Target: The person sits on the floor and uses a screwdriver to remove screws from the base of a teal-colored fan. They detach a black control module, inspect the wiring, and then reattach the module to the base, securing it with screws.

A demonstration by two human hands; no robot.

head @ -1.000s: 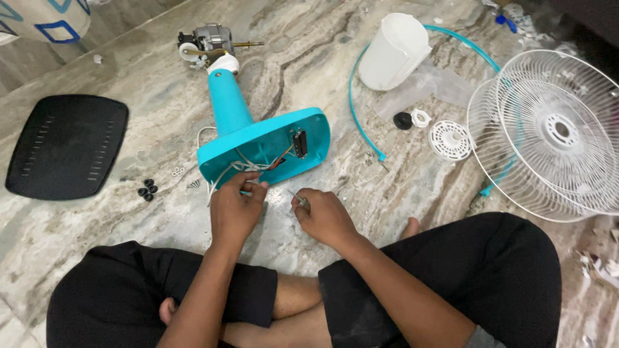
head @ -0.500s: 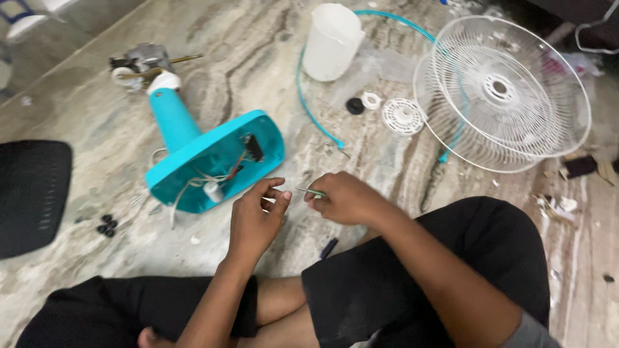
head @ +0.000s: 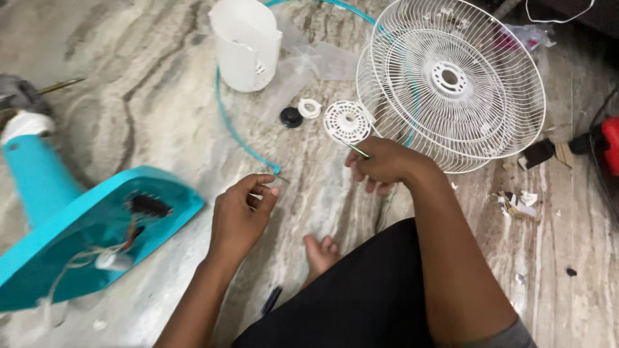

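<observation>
floor (head: 161, 135): grey-brown veined marble, glossy | top right: dark furniture edge, perhaps | light: soft

- Lighting: soft, even, indoor; no hard shadows on marble floor (head: 161, 129).
- Glare: mild sheen on floor, upper left.
- Blur: slight motion blur on left hand (head: 242, 216) and right hand (head: 383, 164).
- Top-right corner dim.

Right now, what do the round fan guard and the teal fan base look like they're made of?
Fan guard: thin white wire, probably coated metal, going by its fine, evenly spaced spokes. Teal fan base: smooth moulded plastic with a slight sheen, hollow underneath with wires showing.
</observation>
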